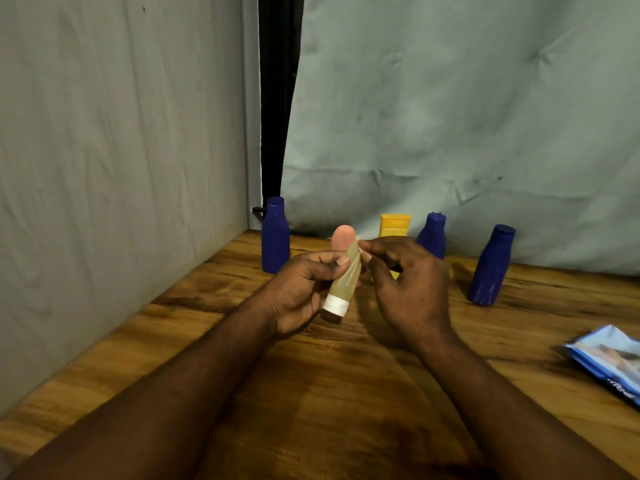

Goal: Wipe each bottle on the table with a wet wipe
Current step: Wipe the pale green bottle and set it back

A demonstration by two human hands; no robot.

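Your left grip (301, 292) is curled round a slim, translucent amber bottle (346, 278) with a rounded pink cap and a white band, held tilted above the wood-grain tabletop (346, 393); your right grip (408, 289) pinches its upper side. Far behind stand three matte blue bottles (275, 237) (433, 237) (491, 268) and one yellow bottle (394, 225), and a glossy blue wipe pack (609, 358) lies near right, its writing unreadable

A wooden table (311, 393) stands in a corner. A grey wall (121, 150) runs along its left; a pale cloth (450, 116) hangs behind, with a dark gap (277, 98) between.
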